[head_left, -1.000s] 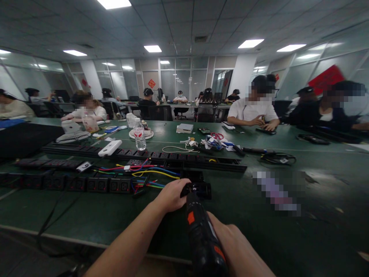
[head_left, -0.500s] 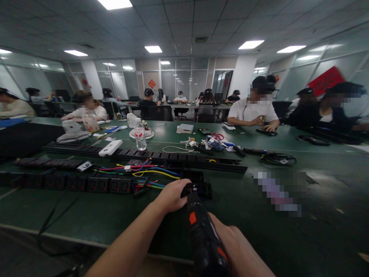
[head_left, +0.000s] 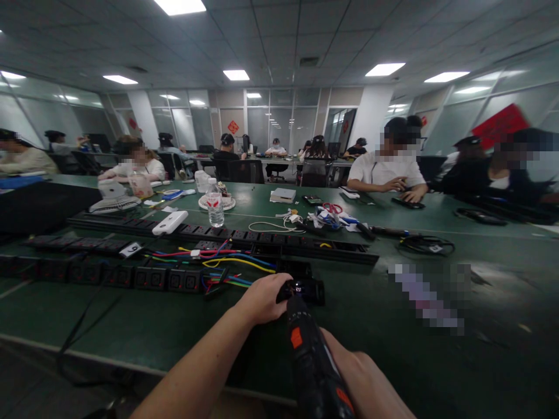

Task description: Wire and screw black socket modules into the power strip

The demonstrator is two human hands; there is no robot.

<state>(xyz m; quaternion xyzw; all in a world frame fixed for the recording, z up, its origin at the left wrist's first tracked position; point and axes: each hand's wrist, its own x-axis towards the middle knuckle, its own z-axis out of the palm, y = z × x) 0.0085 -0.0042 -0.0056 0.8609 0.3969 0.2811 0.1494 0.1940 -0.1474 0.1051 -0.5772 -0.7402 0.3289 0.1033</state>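
The right hand [head_left: 356, 366] is wrapping round the handle side of a black drill [head_left: 312, 349] with orange marks; the drill is hiding most of its fingers. The left hand [head_left: 264, 297] is pinching the left end of a small black case [head_left: 313, 291], which is lying just beyond the drill's nose. The nose is pointing down into the case; whether the bit is touching a screw, I cannot tell.

Left of the drill, coloured wires [head_left: 238, 262] are running towards the case from a row of black sockets [head_left: 144, 278]. Farther beyond the drill, a long black strip [head_left: 353, 251] is lying across the green table [head_left: 183, 326], with a white block [head_left: 170, 223] resting on it and a water bottle [head_left: 215, 203] standing close by. Beyond the drill to the right, red-handled scissors [head_left: 332, 208] are lying among scraps, and a coiled black cable [head_left: 425, 244] is resting nearby. Farther that way, a person in a white shirt [head_left: 367, 167] is sitting.
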